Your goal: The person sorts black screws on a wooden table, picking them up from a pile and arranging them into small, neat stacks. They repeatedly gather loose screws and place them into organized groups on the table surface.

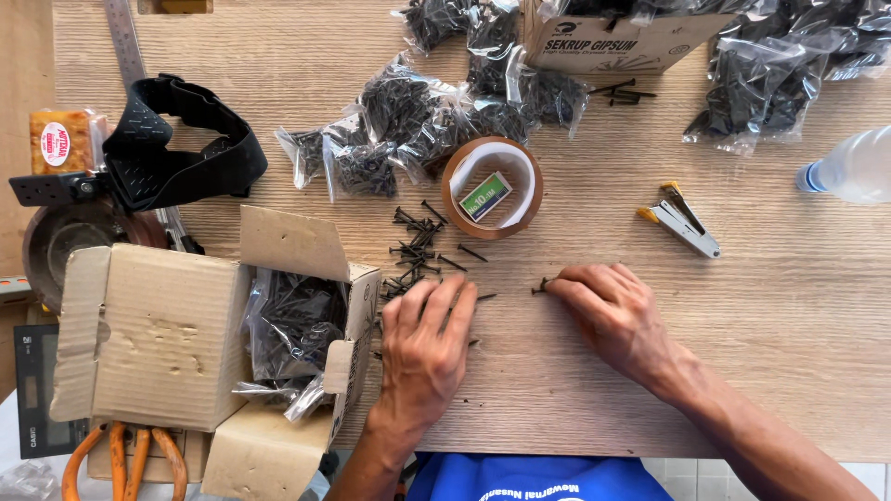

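Observation:
My left hand [425,339] lies palm down on the wooden table [761,297], fingers spread over a few loose black screws. Several more black screws [419,243] are scattered just beyond its fingertips. My right hand [613,311] rests to the right, its fingertips pinching a small black screw [539,289] against the table. An open cardboard box [297,325] holding a clear bag of black screws stands left of my left hand.
Several sealed bags of screws [399,130] lie at the back, by another cardboard box [613,37]. A tape roll [492,190] with a small staple box inside, a stapler [682,223], a plastic bottle [849,167], a black strap [176,144] and orange-handled pliers [121,459] surround the area.

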